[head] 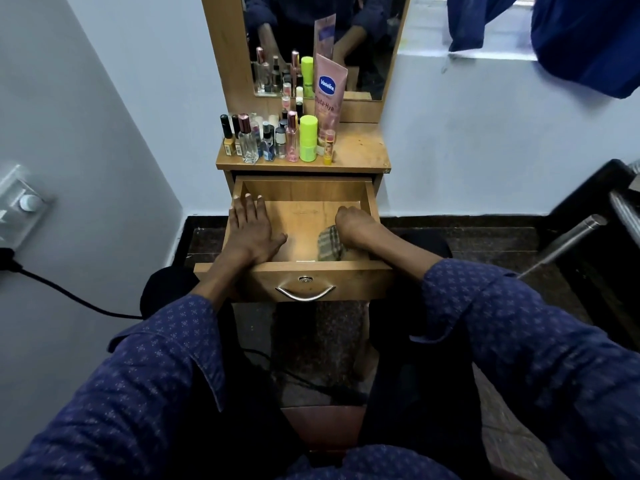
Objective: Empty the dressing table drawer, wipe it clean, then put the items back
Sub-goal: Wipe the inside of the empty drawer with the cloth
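The wooden drawer [301, 190] of the dressing table is pulled out and holds nothing but my hands and a cloth. My left hand [251, 226] lies flat, fingers spread, on the drawer's left side wall and floor. My right hand [356, 225] is closed on a checked cloth [330, 244], which it presses against the drawer floor near the front right. Several cosmetics stand on the table top [360, 147]: nail polish bottles [227, 136], perfume bottles [247, 140], a lime green bottle [308, 138] and a pink lotion tube [329, 91].
A mirror [322, 36] rises behind the bottles. The drawer front has a metal handle [304, 293]. A black cable [69, 296] runs from a wall socket at the left. A dark stand with a metal bar [571, 242] is at the right. Blue cloth [585, 36] hangs at the upper right.
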A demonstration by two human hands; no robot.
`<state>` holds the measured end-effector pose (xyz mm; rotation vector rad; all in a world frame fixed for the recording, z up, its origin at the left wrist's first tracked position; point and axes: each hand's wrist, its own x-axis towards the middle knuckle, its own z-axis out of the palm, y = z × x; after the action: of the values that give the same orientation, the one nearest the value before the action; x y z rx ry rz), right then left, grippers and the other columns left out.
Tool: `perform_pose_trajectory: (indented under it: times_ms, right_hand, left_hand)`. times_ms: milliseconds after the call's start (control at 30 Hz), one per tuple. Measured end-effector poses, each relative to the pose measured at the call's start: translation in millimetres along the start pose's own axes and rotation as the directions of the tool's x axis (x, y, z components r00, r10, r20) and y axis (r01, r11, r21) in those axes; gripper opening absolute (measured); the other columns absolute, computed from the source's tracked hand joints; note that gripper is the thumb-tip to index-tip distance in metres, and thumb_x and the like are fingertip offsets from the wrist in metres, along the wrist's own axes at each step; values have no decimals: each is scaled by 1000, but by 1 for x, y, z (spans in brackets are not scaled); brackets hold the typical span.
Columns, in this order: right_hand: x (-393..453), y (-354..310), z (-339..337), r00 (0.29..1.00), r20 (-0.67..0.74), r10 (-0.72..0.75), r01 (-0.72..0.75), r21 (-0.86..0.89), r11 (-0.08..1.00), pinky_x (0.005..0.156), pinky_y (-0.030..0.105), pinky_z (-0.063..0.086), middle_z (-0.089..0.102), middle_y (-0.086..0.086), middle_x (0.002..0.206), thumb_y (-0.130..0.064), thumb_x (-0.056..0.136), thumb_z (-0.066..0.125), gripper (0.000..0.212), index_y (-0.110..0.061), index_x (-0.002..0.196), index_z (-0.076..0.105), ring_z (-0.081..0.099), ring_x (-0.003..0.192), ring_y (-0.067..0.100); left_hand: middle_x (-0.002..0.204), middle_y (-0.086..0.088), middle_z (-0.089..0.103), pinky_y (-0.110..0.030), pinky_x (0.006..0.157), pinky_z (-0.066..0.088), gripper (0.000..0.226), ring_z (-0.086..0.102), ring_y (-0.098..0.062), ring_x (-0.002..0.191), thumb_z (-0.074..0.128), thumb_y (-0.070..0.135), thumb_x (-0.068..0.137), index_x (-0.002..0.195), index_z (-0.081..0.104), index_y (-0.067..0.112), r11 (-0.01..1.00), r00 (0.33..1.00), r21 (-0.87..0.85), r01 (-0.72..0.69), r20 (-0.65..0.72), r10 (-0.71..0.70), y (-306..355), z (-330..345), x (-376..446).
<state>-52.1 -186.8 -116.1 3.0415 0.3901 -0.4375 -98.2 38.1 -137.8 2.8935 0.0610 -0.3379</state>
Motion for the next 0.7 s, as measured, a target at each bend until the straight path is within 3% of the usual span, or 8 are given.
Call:
perform_pose_trajectory:
  times_ms: [133, 267, 367, 500, 600, 700]
  right_hand:
    - [16, 1, -7, 991, -129, 32, -21, 86, 996, 100, 45, 49, 54, 25, 139, -14, 105, 49, 38, -1, 140, 44, 58, 125, 39]
    - [11, -8, -2, 991, -87, 98, -87, 114, 990, 93, 40, 52, 60, 21, 134, -15, 101, 61, 40, -2, 137, 51, 61, 121, 35]
    - [3, -11, 16, 992, 6, 123, -123, 69, 990, 91, 38, 52, 60, 19, 132, -18, 103, 58, 37, -1, 135, 53, 61, 119, 33]
    - [-6, -5, 13, 992, -19, 123, -118, 155, 981, 80, 34, 47, 63, 17, 126, -16, 103, 57, 28, -3, 128, 57, 62, 112, 30]
    - [-6, -12, 9, 999, -17, 51, -43, 297, 954, 79, 33, 52, 63, 10, 118, -22, 103, 61, 25, -7, 123, 59, 62, 105, 27]
    - [-7, -50, 5, 994, -10, -112, 107, 388, 915, 75, 34, 51, 67, 7, 116, -27, 99, 67, 27, -11, 120, 64, 63, 103, 26]
  left_hand:
    - [171, -24, -19, -53, 128, -13, 100, -26, -42, 157, 48, 55, 106, 164, -14, 2, 1000, 1000, -5, -2, -5, 2, -1, 0, 1]
    - [171, -25, -18, -53, 128, -13, 99, -25, -43, 157, 48, 54, 106, 164, -13, 2, 1000, 1000, -1, -12, -11, 12, -2, 1, 3]
    - [171, -26, -19, -54, 128, -13, 99, -25, -45, 156, 48, 53, 106, 164, -14, 1, 1000, 1000, 11, -14, -17, 14, -2, 3, 4]
    - [171, -25, -18, -55, 128, -13, 97, -25, -45, 156, 47, 51, 106, 164, -13, 2, 1000, 999, -13, -19, -38, 18, -2, 5, 7]
    - [172, -25, -15, -54, 129, -12, 89, -23, -44, 157, 43, 49, 108, 165, -8, 3, 997, 996, -75, -25, -82, 19, -3, 7, 8]
    - [173, -24, -7, -51, 130, -8, 78, -16, -41, 160, 34, 46, 111, 166, -1, 2, 986, 986, -159, -38, -164, 11, -2, 7, 7]
